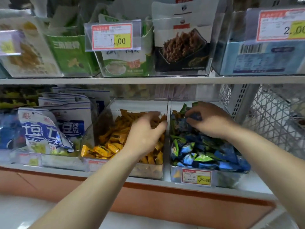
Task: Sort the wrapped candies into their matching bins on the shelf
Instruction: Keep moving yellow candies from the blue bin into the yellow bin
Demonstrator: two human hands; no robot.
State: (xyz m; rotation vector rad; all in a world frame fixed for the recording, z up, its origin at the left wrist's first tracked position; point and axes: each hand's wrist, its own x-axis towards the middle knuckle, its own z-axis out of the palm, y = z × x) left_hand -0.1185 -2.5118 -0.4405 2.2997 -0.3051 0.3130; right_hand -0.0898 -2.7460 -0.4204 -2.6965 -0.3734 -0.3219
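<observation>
As right hand pinches candy | blue-candy bin | orange-candy bin: left hand

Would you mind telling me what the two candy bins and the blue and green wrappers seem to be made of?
The candy bins look like clear rigid plastic: see-through walls with straight, glinting edges. The blue and green wrappers look like glossy plastic film, crinkled and catching light.

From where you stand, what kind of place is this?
Most likely a shop's snack aisle: printed price tags clipped to clear bins, loose wrapped candies heaped in them, and packaged snacks on the shelf above.
</observation>
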